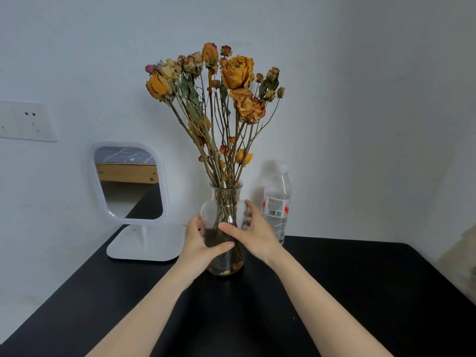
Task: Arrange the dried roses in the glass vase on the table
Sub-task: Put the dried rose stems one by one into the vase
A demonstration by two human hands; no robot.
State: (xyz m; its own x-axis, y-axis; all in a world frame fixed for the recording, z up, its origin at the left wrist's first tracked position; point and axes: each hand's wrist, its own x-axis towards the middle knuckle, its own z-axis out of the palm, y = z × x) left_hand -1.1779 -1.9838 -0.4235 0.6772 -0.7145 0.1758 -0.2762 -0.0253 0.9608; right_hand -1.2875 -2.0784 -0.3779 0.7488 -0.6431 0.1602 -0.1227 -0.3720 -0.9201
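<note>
Our forearms [159, 305] reach over the black surface [347, 292] and meet at the glass vase [226, 193], which stands upright between our hands. Our left hand [198, 243] wraps its lower body, thumb across the front. Our right hand [253, 234] grips higher up, fingers curled round the far side. Dried roses [237, 72] fan up from the neck. Just behind our right hand stands a water bottle [278, 186]; its label shows a barcode, the print too small to read.

place: home bedroom | evidence: white-framed standing vanity mirror [130, 199] reflecting a wooden bed frame [126, 173] | white wall socket plate [25, 122] | black tabletop [334, 292]
</note>
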